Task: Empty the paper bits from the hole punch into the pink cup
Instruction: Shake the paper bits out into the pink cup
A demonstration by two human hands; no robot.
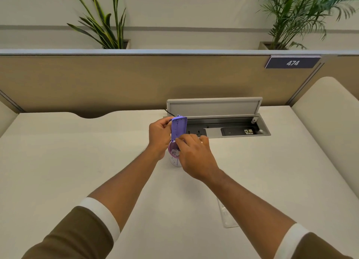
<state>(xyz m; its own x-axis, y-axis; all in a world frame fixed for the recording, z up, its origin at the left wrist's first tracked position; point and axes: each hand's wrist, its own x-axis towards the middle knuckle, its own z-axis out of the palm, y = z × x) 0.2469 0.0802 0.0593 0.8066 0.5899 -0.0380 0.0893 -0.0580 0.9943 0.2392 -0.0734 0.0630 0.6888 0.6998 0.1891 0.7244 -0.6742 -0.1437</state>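
While over the pink cup (174,157), both hands on upended hole punch (179,128)

White desk (77,161) fills lower view. Tan partition (116,80) behind, 12 o'clock. Open cable tray (233,130) in desk, 1 o'clock, lid (213,107) raised, sockets inside. Sign "474" (292,63) on partition, 2 o'clock. Two plants beyond: 11 o'clock (104,25), 1 o'clock (303,15). Cream wall. Beige chair (330,107), 3 o'clock. Even light.

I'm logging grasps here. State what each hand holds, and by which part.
Both hold the purple hole punch, tipped above the cup. The left hand grips its upper left side; the right hand pinches its lower end.
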